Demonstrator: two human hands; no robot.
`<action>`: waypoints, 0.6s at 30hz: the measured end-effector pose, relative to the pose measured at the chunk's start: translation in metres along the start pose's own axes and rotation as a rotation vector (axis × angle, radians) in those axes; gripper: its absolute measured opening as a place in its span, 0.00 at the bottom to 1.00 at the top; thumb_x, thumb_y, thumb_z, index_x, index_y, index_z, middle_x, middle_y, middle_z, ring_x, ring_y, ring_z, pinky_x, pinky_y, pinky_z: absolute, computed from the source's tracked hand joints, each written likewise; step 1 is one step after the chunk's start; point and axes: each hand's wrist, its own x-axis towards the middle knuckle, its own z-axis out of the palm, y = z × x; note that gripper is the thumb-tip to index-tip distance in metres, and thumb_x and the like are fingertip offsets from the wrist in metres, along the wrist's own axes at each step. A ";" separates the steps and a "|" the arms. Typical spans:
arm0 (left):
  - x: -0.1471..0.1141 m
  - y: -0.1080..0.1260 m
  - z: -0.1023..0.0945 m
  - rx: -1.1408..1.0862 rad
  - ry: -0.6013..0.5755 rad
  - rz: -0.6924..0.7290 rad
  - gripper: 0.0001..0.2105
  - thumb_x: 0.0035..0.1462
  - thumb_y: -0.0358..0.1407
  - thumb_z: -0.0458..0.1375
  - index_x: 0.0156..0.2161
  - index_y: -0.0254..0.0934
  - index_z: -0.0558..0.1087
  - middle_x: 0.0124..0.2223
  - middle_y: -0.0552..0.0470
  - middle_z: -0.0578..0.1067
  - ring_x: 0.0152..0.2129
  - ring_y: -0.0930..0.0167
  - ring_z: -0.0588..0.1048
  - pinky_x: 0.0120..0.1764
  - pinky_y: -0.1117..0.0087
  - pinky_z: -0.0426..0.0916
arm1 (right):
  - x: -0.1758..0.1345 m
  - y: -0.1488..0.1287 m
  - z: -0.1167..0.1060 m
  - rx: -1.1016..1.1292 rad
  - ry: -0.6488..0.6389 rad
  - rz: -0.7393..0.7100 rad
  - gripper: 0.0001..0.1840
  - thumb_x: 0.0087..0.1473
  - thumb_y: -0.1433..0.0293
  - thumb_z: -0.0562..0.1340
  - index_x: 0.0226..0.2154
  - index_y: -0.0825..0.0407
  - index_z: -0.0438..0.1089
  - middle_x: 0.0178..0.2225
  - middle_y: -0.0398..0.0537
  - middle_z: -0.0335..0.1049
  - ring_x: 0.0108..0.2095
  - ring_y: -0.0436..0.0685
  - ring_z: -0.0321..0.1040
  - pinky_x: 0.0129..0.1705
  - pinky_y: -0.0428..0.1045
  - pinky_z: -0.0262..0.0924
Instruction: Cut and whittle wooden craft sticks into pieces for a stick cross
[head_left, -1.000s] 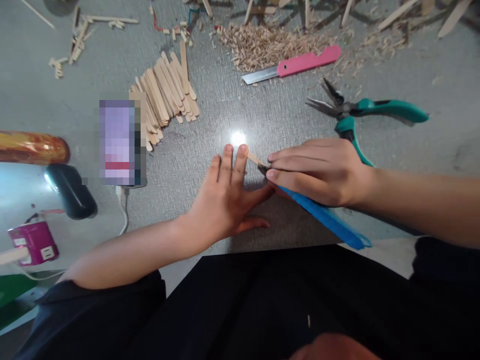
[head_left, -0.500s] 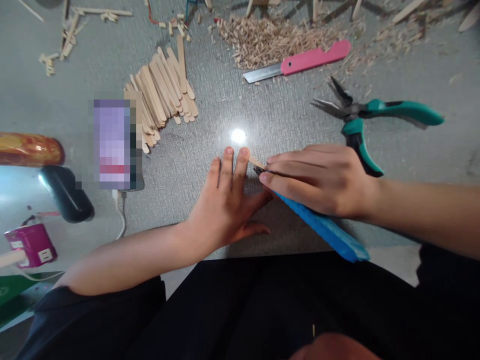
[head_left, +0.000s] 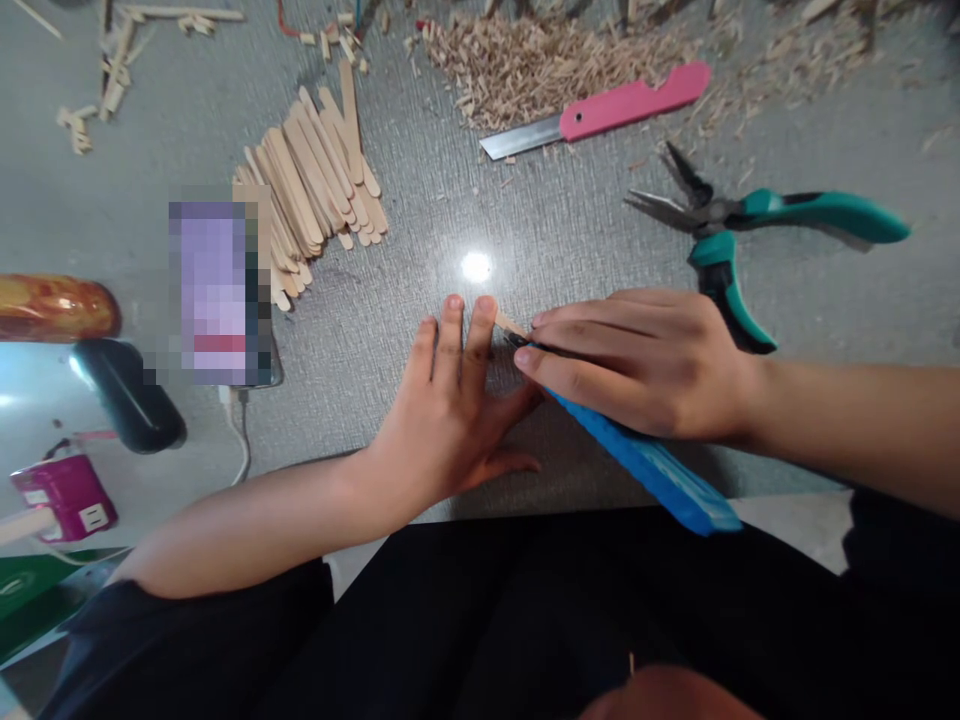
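Observation:
My left hand (head_left: pixel 442 400) lies flat on the table, its fingers stretched and spread. Its index fingertip presses on the end of a small wooden craft stick (head_left: pixel 508 323). My right hand (head_left: pixel 637 360) is closed round a long blue cutter (head_left: pixel 637 465), whose dark tip points left and touches the stick or lies right beside it. Most of the stick and the blade are hidden by my fingers. The cutter's back end sticks out below my right palm toward my lap. My left thumb reaches under the cutter near its tip.
Beyond my hands lie a pink-handled knife (head_left: pixel 637 103), wood shavings (head_left: pixel 540 65) and green-handled pliers (head_left: pixel 712 215). To the left are a pile of craft sticks (head_left: pixel 307 180), a blurred phone (head_left: pixel 217 290) on a cable, a black case (head_left: pixel 131 395) and a purple plug adapter (head_left: pixel 67 497).
The view has shifted slightly, so the things on the table sit a little farther out. The cutter's back end is slightly lower. Both hands stay almost in place.

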 end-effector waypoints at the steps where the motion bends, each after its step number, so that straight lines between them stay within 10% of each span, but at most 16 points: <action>1: 0.000 0.000 0.000 0.001 -0.001 0.001 0.66 0.59 0.74 0.72 0.87 0.42 0.50 0.85 0.14 0.55 0.80 0.20 0.61 0.76 0.26 0.63 | 0.000 -0.001 0.001 -0.003 0.011 0.015 0.09 0.83 0.73 0.62 0.54 0.52 0.79 0.47 0.52 0.89 0.48 0.60 0.87 0.41 0.52 0.73; 18: 0.001 0.001 -0.007 -0.054 -0.071 -0.033 0.58 0.63 0.70 0.72 0.86 0.45 0.57 0.89 0.24 0.52 0.83 0.24 0.56 0.79 0.25 0.60 | 0.006 -0.001 -0.002 0.040 0.004 0.051 0.13 0.82 0.76 0.61 0.50 0.51 0.83 0.47 0.50 0.91 0.49 0.61 0.89 0.39 0.53 0.76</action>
